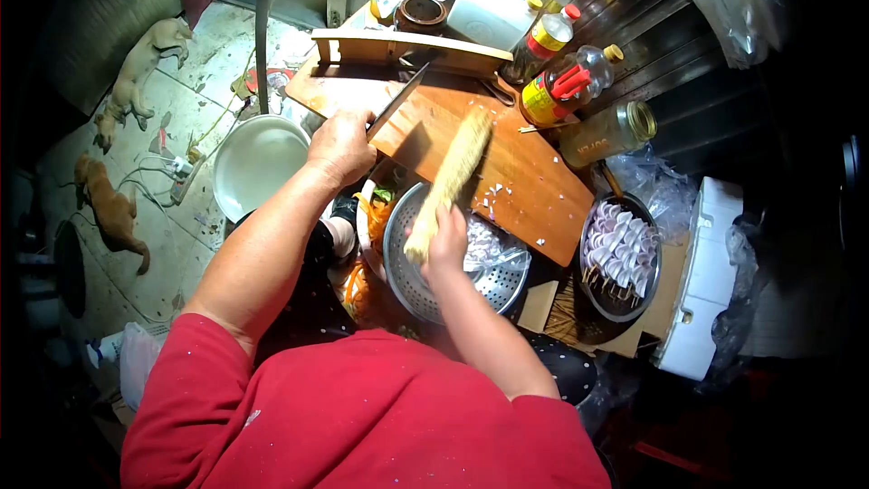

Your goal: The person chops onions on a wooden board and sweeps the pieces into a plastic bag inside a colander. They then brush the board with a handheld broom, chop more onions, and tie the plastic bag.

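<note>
My left hand [344, 147] is closed round the handle of a knife [398, 102], its dark blade slanting up over the wooden cutting board [525, 195]. In my right hand [447, 240] is a long, pale-yellow roll with a rough, fibrous surface [462, 152]; my fingers wrap its lower part. Its far end overlaps the board, and its near end hangs over a metal colander [396, 240]. Chopped purple-white onion pieces [480, 243] and a clear plastic bag lie in the colander. Small onion bits are scattered on the board.
A dark bowl [658, 263] of skewered onion slices stands right. Bottles [543, 109], a glass jar [602, 136] and a white jug [484, 7] line the board's far side. A white basin [237, 196] sits left. Two dogs [113, 204] lie on the tiled floor.
</note>
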The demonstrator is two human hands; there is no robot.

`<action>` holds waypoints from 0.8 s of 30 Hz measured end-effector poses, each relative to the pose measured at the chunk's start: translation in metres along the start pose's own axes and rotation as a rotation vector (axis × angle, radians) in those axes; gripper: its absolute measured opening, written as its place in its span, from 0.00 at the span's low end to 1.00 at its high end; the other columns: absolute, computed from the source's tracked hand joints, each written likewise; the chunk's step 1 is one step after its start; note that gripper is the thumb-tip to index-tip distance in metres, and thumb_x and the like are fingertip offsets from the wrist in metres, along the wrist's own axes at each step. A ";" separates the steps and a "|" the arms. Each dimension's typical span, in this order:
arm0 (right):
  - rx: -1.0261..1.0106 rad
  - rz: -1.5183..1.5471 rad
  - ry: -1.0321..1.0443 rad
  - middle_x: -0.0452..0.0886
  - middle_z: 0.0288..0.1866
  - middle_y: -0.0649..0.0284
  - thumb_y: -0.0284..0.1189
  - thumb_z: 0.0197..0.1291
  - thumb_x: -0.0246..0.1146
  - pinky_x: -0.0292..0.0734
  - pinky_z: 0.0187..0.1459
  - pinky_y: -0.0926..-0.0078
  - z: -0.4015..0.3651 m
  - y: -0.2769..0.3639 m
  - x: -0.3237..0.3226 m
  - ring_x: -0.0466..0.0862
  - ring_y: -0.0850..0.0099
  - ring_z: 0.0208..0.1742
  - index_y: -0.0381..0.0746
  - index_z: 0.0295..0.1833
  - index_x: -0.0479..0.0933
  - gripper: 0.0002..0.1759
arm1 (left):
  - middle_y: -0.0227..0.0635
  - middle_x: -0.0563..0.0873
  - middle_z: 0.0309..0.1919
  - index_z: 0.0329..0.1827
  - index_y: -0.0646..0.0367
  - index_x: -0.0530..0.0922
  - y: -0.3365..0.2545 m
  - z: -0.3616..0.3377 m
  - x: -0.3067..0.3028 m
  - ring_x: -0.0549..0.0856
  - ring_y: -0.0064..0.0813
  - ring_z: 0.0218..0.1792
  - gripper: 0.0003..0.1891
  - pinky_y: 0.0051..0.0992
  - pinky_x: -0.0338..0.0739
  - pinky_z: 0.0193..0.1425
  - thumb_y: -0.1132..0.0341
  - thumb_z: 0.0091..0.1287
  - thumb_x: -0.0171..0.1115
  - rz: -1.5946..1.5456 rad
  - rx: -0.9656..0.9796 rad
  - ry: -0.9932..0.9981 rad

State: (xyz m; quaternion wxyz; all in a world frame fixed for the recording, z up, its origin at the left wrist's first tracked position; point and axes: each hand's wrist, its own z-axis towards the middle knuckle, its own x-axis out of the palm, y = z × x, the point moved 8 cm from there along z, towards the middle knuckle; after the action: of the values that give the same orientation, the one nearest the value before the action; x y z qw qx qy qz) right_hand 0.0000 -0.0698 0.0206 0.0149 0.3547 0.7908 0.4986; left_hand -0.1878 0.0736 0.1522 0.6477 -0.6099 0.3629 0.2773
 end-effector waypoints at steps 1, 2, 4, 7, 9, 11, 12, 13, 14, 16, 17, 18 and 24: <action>-0.004 -0.010 -0.040 0.79 0.34 0.54 0.33 0.73 0.50 0.82 0.27 0.67 -0.026 0.002 -0.010 0.81 0.65 0.26 0.36 0.58 0.68 0.14 | 0.50 0.84 0.48 0.47 0.59 0.83 -0.003 -0.001 0.000 0.83 0.49 0.53 0.16 0.40 0.77 0.59 0.74 0.54 0.63 0.017 0.001 0.033; 0.012 -0.029 -0.086 0.79 0.36 0.55 0.33 0.73 0.50 0.83 0.28 0.68 -0.048 0.001 -0.020 0.82 0.66 0.29 0.36 0.60 0.68 0.16 | 0.52 0.84 0.50 0.48 0.58 0.84 -0.005 -0.001 0.000 0.84 0.49 0.54 0.15 0.40 0.77 0.60 0.73 0.57 0.62 0.036 0.003 0.066; 0.013 -0.052 -0.081 0.79 0.37 0.55 0.33 0.73 0.51 0.83 0.28 0.69 -0.069 -0.002 -0.028 0.83 0.68 0.32 0.36 0.62 0.67 0.18 | 0.52 0.84 0.50 0.47 0.59 0.84 -0.006 -0.003 0.001 0.84 0.49 0.53 0.15 0.40 0.78 0.59 0.73 0.56 0.62 0.028 -0.007 0.085; -0.062 -0.060 -0.008 0.79 0.37 0.55 0.34 0.73 0.52 0.82 0.27 0.70 -0.048 0.010 -0.016 0.83 0.68 0.30 0.36 0.65 0.64 0.20 | 0.51 0.84 0.49 0.47 0.60 0.83 -0.009 -0.003 0.007 0.83 0.49 0.54 0.15 0.40 0.77 0.60 0.74 0.55 0.62 0.027 0.007 0.073; -0.050 -0.114 0.010 0.80 0.36 0.55 0.34 0.73 0.52 0.81 0.25 0.70 -0.023 0.020 -0.001 0.82 0.67 0.26 0.35 0.67 0.62 0.23 | 0.49 0.84 0.47 0.46 0.60 0.83 -0.009 0.001 0.010 0.82 0.49 0.54 0.16 0.40 0.76 0.60 0.75 0.53 0.62 0.053 0.036 0.044; -0.090 -0.090 0.068 0.80 0.33 0.56 0.33 0.72 0.53 0.78 0.22 0.70 0.015 0.029 0.016 0.82 0.66 0.23 0.33 0.64 0.65 0.21 | 0.49 0.84 0.46 0.46 0.59 0.83 -0.011 0.002 0.012 0.82 0.49 0.53 0.16 0.40 0.76 0.60 0.75 0.53 0.62 0.071 0.062 0.012; -0.050 -0.114 0.081 0.79 0.33 0.56 0.33 0.71 0.54 0.79 0.21 0.69 0.031 0.031 0.020 0.82 0.66 0.25 0.33 0.58 0.69 0.17 | 0.49 0.84 0.46 0.46 0.59 0.83 -0.012 0.002 0.013 0.82 0.49 0.53 0.16 0.40 0.76 0.60 0.75 0.53 0.62 0.083 0.084 -0.021; -0.051 -0.068 0.059 0.79 0.32 0.56 0.34 0.71 0.54 0.80 0.21 0.68 0.047 0.033 0.020 0.81 0.66 0.25 0.34 0.55 0.70 0.16 | 0.49 0.84 0.45 0.45 0.58 0.83 -0.009 0.006 0.016 0.82 0.48 0.53 0.16 0.39 0.76 0.60 0.75 0.52 0.62 0.095 0.090 -0.020; -0.053 -0.022 0.038 0.78 0.31 0.56 0.34 0.71 0.55 0.80 0.21 0.68 0.059 0.032 0.017 0.81 0.66 0.25 0.34 0.53 0.70 0.14 | 0.49 0.84 0.45 0.45 0.58 0.83 -0.006 0.010 0.018 0.82 0.48 0.53 0.16 0.39 0.76 0.60 0.75 0.52 0.62 0.095 0.094 -0.019; -0.042 0.036 -0.005 0.78 0.31 0.54 0.35 0.71 0.54 0.80 0.21 0.66 0.059 0.033 0.005 0.81 0.64 0.24 0.36 0.52 0.70 0.14 | 0.50 0.83 0.52 0.49 0.58 0.83 -0.005 0.017 0.023 0.82 0.46 0.56 0.17 0.38 0.77 0.61 0.76 0.56 0.59 0.185 0.118 0.063; -0.008 0.101 0.007 0.78 0.31 0.53 0.37 0.72 0.54 0.79 0.21 0.66 0.053 0.030 -0.005 0.81 0.63 0.24 0.36 0.52 0.70 0.14 | 0.49 0.83 0.50 0.47 0.58 0.83 -0.003 0.018 0.025 0.82 0.47 0.55 0.16 0.38 0.77 0.60 0.75 0.56 0.58 0.182 0.117 0.062; 0.024 0.167 0.015 0.79 0.31 0.53 0.38 0.72 0.54 0.79 0.22 0.65 0.036 0.031 -0.012 0.81 0.63 0.25 0.36 0.51 0.70 0.15 | 0.49 0.83 0.50 0.47 0.58 0.83 -0.002 0.020 0.027 0.82 0.47 0.55 0.16 0.38 0.77 0.60 0.75 0.56 0.58 0.181 0.123 0.067; 0.062 0.186 -0.099 0.80 0.42 0.53 0.36 0.75 0.47 0.84 0.34 0.66 -0.075 0.034 -0.083 0.84 0.64 0.36 0.36 0.61 0.68 0.18 | 0.47 0.82 0.45 0.45 0.55 0.83 -0.005 0.054 0.043 0.83 0.50 0.51 0.15 0.41 0.79 0.56 0.76 0.56 0.58 0.279 0.246 0.024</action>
State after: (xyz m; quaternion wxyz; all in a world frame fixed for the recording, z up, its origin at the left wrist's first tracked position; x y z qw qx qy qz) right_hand 0.0524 -0.1680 0.0582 -0.0034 0.4508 0.7679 0.4551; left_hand -0.1517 0.1233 0.1205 0.6684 -0.4732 0.4825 0.3107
